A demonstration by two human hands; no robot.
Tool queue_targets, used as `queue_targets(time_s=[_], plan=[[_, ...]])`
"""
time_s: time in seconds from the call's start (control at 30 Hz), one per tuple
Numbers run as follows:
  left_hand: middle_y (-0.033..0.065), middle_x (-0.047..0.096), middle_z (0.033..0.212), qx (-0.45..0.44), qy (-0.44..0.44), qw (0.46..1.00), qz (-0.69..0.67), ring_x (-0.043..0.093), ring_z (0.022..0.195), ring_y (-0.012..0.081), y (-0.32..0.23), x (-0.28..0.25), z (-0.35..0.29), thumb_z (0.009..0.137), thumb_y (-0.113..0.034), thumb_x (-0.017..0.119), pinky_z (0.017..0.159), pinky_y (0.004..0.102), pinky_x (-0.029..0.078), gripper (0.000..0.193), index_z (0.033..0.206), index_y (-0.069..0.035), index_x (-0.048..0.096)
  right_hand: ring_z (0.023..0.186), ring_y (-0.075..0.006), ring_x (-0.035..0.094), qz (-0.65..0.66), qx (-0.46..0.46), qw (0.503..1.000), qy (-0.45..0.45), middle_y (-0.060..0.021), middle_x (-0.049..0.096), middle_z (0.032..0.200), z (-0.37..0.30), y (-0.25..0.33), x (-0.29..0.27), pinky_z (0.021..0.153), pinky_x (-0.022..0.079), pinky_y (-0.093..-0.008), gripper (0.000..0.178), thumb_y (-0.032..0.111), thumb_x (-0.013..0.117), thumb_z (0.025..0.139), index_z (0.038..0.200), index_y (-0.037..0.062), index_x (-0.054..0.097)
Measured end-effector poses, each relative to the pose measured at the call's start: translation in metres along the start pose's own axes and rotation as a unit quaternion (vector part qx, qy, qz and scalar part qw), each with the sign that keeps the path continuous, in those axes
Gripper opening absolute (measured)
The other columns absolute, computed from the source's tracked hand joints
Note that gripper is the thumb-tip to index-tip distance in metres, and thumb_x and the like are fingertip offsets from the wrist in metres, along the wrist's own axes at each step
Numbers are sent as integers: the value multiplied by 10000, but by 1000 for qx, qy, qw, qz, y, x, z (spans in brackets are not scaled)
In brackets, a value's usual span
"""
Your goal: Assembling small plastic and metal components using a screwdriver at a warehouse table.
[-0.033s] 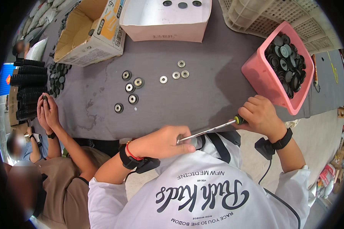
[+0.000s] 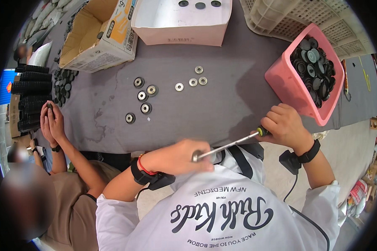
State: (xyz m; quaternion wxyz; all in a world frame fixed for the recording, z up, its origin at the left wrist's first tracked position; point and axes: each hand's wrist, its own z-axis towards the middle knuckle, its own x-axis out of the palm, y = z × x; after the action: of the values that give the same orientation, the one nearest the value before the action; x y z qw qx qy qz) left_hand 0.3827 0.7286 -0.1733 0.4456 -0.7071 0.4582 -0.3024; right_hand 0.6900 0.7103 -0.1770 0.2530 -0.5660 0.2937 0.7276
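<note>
My right hand (image 2: pixel 284 127) is closed round the black and yellow-green handle of a screwdriver (image 2: pixel 229 145). Its long metal shaft slants down-left to my left hand (image 2: pixel 184 157), which is curled at the far end and blurred by motion. By those fingers, at the shaft's end, a small round metal-looking piece (image 2: pixel 195 156) shows; what exactly the hand grips is mostly hidden. On the grey cloth ahead lie several black wheels with metal bearings (image 2: pixel 142 96) and, to their right, several loose metal bearings (image 2: pixel 192 83).
A pink bin (image 2: pixel 276 79) of dark round parts stands at right, before a pale plastic crate (image 2: pixel 289 21). A white box (image 2: pixel 180 35) and a cardboard carton (image 2: pixel 96 54) stand at the back. At left, a co-worker's hands (image 2: pixel 52 123) hold a small dark piece near black stacks (image 2: pixel 31 88).
My left hand has shifted slightly at the shaft's end and its fingers are now smeared. The round piece there shows more plainly. My right hand looks unmoved.
</note>
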Motion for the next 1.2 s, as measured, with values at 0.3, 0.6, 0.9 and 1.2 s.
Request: queue_targets(time_s=[0.3, 0.6, 0.9, 1.2], plan=[[-15, 465, 642, 60, -184, 966, -174, 426, 508, 50, 13, -4, 10, 902, -339, 608, 462, 224, 421, 311, 936, -43, 518, 589, -226, 510, 23, 114, 992, -43, -40, 462, 599, -1, -4, 25, 539, 409, -360, 353, 289, 759, 659, 639, 94, 466], [-12, 464, 759, 71, -283, 773, -563, 348, 475, 50, 1, -36, 23, 985, -472, 367, 418, 201, 323, 369, 942, -127, 488, 574, -237, 505, 33, 298, 937, -178, -28, 493, 607, -21, 31, 67, 536, 400, -364, 293, 259, 793, 639, 670, 115, 540], [30, 542, 880, 188, -460, 839, -220, 409, 549, 64, -85, -172, 82, 953, -387, 510, 475, 213, 359, 376, 924, -21, 588, 590, -217, 500, -47, 298, 931, -207, -25, 476, 607, -21, 37, 75, 549, 390, -356, 303, 254, 794, 601, 679, 120, 533], [144, 580, 1156, 192, -473, 826, -241, 413, 556, 64, -65, -182, 78, 992, -364, 393, 513, 219, 401, 457, 1190, 28, 521, 578, -211, 492, -48, 299, 929, -211, -17, 475, 604, -22, 37, 74, 540, 386, -347, 299, 256, 794, 609, 678, 119, 538]])
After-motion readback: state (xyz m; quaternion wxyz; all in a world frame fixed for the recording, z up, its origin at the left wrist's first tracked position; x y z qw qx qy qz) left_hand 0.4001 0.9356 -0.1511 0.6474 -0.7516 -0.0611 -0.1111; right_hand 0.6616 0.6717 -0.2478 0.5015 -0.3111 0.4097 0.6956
